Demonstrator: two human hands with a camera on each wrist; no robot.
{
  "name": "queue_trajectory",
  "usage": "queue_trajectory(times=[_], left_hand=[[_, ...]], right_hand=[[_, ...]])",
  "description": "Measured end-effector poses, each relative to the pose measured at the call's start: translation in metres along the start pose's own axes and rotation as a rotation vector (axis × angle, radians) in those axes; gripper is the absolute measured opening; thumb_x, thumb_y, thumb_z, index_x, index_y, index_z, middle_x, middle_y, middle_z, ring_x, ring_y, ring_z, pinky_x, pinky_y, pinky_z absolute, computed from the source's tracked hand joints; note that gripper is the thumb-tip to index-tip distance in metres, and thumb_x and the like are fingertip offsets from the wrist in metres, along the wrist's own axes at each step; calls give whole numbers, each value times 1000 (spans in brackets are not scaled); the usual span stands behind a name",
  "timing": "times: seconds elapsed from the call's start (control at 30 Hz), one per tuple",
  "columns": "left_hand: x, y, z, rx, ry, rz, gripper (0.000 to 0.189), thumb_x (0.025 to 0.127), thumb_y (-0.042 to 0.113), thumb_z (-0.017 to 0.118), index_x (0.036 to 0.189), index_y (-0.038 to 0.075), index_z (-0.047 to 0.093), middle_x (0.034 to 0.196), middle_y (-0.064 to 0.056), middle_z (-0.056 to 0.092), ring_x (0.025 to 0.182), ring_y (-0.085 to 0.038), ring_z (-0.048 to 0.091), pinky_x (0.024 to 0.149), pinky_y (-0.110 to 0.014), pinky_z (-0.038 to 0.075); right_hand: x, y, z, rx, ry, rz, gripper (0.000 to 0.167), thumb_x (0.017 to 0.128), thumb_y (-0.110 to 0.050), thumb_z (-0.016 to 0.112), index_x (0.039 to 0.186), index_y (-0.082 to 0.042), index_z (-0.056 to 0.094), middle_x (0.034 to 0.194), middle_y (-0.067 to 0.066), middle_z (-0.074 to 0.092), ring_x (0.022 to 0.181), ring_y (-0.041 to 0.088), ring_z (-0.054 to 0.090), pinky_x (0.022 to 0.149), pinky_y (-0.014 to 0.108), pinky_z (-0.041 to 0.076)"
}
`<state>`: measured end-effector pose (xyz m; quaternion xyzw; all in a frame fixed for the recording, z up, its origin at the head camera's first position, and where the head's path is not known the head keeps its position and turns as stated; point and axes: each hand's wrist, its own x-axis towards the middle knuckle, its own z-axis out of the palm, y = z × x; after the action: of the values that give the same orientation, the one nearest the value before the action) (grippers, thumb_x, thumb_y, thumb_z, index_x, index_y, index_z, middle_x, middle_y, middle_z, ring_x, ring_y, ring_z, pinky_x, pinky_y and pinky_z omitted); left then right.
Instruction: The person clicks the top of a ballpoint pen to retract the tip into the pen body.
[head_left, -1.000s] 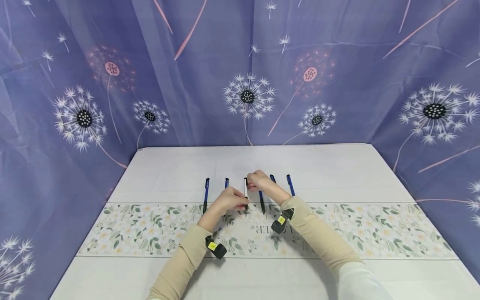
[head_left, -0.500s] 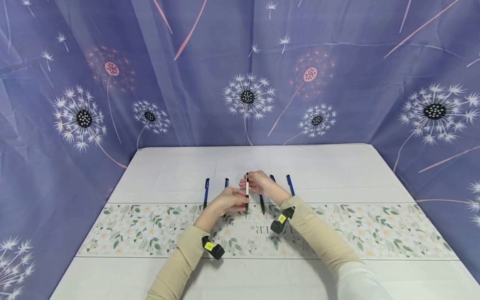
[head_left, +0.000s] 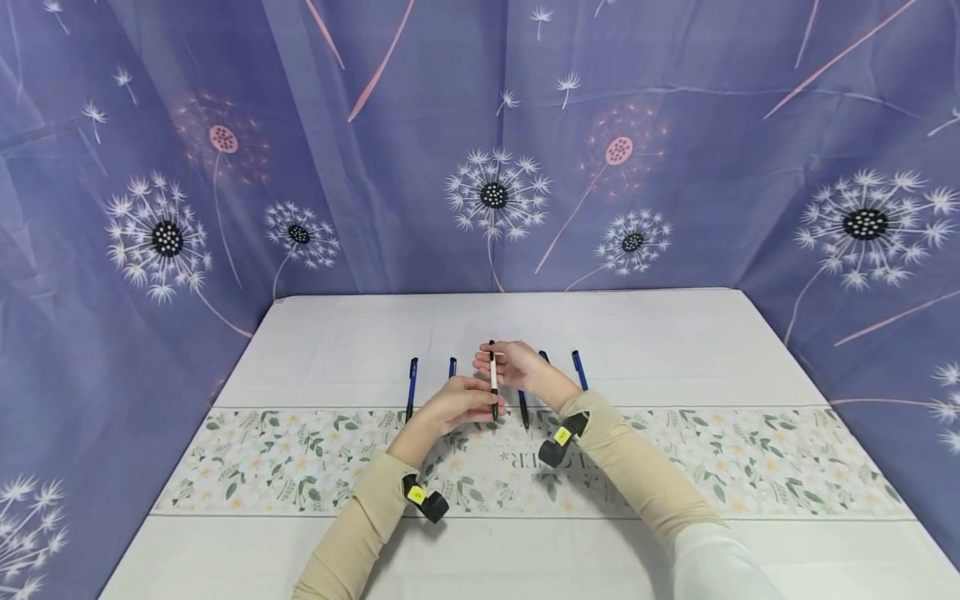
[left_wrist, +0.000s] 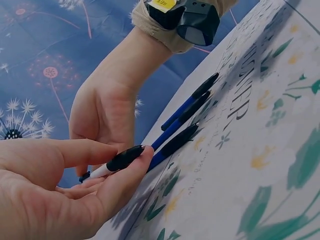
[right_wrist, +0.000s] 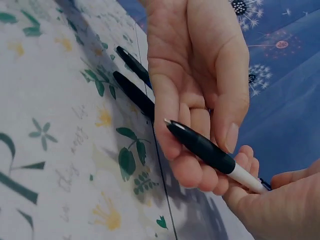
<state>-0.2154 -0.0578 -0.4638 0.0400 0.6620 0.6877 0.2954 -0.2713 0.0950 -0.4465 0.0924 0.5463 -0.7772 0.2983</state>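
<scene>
Fingers of left hand pinch white pen; right hand at its far end, grip unclear. Blue pens flank it, white surface below, purple curtain behind.

We see a table across the lower half of the frame, with a curtain behind and beside it and a runner lying across it from left to right. Near centre, the held pen has the left hand at its lower end and the right hand at its upper end. To its left we find a second pen and, farther out, a third pen; to its right come a fourth pen, a fifth pen and, farthest right, a sixth pen.
</scene>
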Motion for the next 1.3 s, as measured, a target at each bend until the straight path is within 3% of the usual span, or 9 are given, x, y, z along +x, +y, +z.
queue_trajectory(times=[0.2, 0.3, 0.53, 0.83, 1.0, 1.3], left_hand=[[0, 0, 0, -13, -29, 10, 32, 95, -1, 53, 123, -17, 54, 86, -3, 72, 83, -13, 70, 84, -31, 59], [0, 1, -1, -20, -32, 8, 32, 95, -1, 53, 123, -17, 54, 87, -4, 72, 84, -14, 70, 85, -32, 59], [0, 0, -3, -35, -34, 13, 33, 94, -3, 54, 124, -16, 53, 95, -10, 73, 92, -19, 72, 91, -38, 57], [1, -3, -3, -53, -66, 22, 31, 95, -3, 53, 123, -17, 54, 89, -7, 74, 88, -17, 72, 89, -35, 58], [-1, 0, -2, -52, -80, 12, 32, 95, -4, 53, 124, -17, 54, 88, -6, 74, 88, -17, 72, 89, -35, 57], [-5, 5, -1, -61, -104, 27, 33, 95, -6, 50, 124, -21, 50, 85, -5, 73, 87, -16, 72, 88, -34, 58]], right_hand=[[-1, 0, 1, 93, -46, 36, 24, 105, -18, 34, 116, -3, 49, 93, 6, 60, 82, 14, 60, 73, 22, 54], [-1, -1, 1, 125, -80, 39, 27, 106, -24, 30, 106, -6, 50, 87, 3, 59, 77, 12, 58, 71, 20, 53], [-2, -3, 0, 141, -115, 78, 42, 107, -36, 23, 97, -8, 53, 77, -2, 60, 69, 10, 56, 67, 21, 49], [0, -4, -2, 194, -167, 152, 47, 106, -43, 26, 91, -9, 56, 68, -4, 62, 64, 8, 57, 64, 19, 48], [0, -6, -2, 205, -183, 185, 46, 105, -42, 30, 83, -12, 57, 65, -6, 59, 62, 4, 53, 62, 15, 45], [0, -7, -2, 247, -240, 220, 51, 105, -38, 22, 72, -12, 53, 58, -7, 48, 53, 3, 40, 54, 15, 35]])
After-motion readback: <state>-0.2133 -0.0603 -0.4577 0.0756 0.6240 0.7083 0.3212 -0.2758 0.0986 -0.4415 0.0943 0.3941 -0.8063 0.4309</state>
